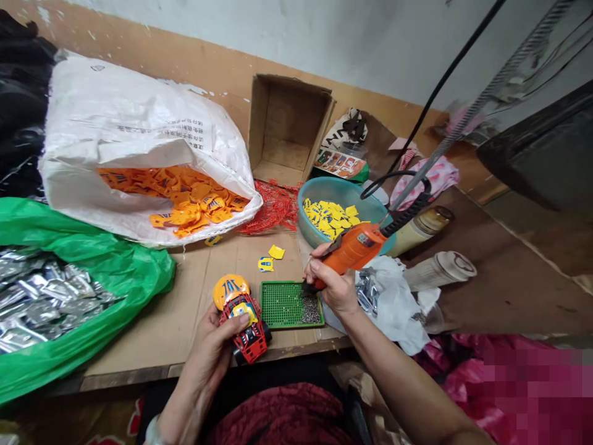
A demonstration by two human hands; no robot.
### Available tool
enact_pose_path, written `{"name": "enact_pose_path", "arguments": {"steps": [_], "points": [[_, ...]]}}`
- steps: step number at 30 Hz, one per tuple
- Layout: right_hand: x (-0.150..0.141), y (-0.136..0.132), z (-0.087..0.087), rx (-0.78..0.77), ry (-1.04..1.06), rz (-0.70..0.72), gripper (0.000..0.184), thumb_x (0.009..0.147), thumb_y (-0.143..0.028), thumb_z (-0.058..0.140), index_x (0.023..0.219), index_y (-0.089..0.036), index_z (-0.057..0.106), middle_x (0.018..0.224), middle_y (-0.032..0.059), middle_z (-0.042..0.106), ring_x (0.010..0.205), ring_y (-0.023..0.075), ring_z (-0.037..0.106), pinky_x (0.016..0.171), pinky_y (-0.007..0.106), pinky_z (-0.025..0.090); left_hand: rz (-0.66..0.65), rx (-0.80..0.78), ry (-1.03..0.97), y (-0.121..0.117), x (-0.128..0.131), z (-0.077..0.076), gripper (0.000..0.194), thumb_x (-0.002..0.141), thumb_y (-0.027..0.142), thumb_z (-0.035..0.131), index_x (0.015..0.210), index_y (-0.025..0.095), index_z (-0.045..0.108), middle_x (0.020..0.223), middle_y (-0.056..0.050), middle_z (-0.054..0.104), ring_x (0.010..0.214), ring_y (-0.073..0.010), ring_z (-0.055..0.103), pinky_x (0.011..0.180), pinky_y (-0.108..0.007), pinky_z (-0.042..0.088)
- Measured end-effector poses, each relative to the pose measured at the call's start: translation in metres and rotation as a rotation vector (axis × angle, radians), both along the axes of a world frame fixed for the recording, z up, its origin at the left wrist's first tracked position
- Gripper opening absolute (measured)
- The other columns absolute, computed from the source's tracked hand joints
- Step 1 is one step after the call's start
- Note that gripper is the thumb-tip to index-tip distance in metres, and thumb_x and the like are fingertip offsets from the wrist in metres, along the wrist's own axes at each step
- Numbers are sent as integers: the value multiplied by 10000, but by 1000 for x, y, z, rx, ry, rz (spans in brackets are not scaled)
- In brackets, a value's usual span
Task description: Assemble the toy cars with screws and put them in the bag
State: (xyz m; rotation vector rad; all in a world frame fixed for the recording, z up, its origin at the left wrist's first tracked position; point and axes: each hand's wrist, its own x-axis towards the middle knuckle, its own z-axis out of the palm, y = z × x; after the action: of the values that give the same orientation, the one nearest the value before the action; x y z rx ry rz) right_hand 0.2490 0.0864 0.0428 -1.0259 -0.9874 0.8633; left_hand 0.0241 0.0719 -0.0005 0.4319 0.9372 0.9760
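My left hand is wrapped round a toy car with a red frame, black wheels and an orange front piece, near the table's front edge. The thumb presses on a small yellow panel on top of the car. In my right hand is an orange electric screwdriver, hanging from a cable and spring. Its dark tip end points down at a green perforated tray, over a heap of small screws at the tray's right side. Whether the bit touches a screw is hidden.
Behind stand a white sack of orange parts, red plastic frames, a teal bowl of yellow panels and a cardboard box. A green bag of silvery parts lies left. Two bottles and white plastic are right.
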Motion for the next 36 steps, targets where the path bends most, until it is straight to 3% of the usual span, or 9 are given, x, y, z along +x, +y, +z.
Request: {"name": "enact_pose_path", "arguments": {"steps": [12, 17, 22, 27, 30, 36], "points": [[-2, 1, -2, 1, 10, 11, 228, 794, -311, 765, 927, -202, 615, 584, -75, 570, 480, 121, 572, 532, 275, 531, 19, 10, 1, -2, 1, -3, 619, 536, 230, 946, 1078, 109, 673, 900, -111, 784, 685, -211, 714, 665, -331, 605], [0, 1, -3, -7, -11, 24, 241, 790, -318, 757, 937, -207, 602, 576, -75, 579, 471, 126, 565, 521, 280, 516, 10, 4, -9, -1, 1, -4, 632, 538, 234, 944, 1095, 112, 671, 917, -117, 782, 741, -232, 725, 695, -334, 597], [-11, 4, 25, 43, 68, -2, 212, 747, -279, 762, 894, -219, 621, 520, -75, 556, 439, 142, 538, 523, 313, 511, 26, 9, -33, 0, 3, 0, 613, 520, 216, 939, 1069, 121, 687, 897, -104, 779, 752, -227, 713, 702, -332, 590], [-44, 1, 65, 80, 231, 171, 196, 719, -272, 745, 853, -231, 609, 479, -85, 509, 407, 134, 487, 503, 306, 467, 91, 27, -13, -1, 8, 6, 560, 507, 221, 917, 1013, 126, 698, 803, -63, 754, 655, -179, 661, 634, -293, 554], [-63, -1, 68, 67, 229, 256, 208, 744, -294, 743, 876, -234, 593, 483, -88, 500, 404, 139, 480, 497, 316, 471, 128, 11, -5, -1, 10, 7, 579, 459, 206, 918, 984, 130, 685, 784, -54, 748, 648, -178, 652, 632, -293, 544], [-76, 2, 55, 95, 219, 341, 172, 784, -257, 707, 908, -230, 591, 502, -85, 525, 432, 135, 509, 519, 305, 496, 160, 10, -4, -1, 10, 3, 576, 460, 175, 900, 988, 138, 673, 800, -41, 743, 677, -183, 653, 657, -308, 543]]}}
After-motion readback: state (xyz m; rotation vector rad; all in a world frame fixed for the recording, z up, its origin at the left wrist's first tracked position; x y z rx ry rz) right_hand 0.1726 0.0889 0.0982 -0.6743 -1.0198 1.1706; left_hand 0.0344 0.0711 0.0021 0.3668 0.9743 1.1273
